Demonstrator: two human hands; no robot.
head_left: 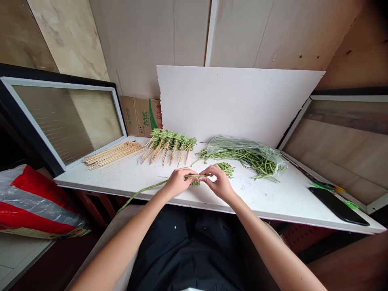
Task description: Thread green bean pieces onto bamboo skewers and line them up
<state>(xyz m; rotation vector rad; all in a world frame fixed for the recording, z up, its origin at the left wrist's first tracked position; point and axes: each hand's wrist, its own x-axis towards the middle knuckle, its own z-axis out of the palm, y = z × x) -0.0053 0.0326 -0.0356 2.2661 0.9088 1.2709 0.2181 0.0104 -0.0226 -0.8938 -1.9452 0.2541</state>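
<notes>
Above the table's front edge, a long green bean is pinched in both hands. My left hand is closed round it, and its tail trails left over the edge. My right hand pinches the bean near its other end, a short gap away. Under my fingertips lies a small row of cut bean pieces; whether a skewer runs through them is hidden. Just behind my right hand is a small pile of cut beans.
Bare wooden skewers lie at the left, beside stacked skewered beans. A plastic bag of long beans is at the back right. A black phone lies far right. A cardboard box and white board stand behind.
</notes>
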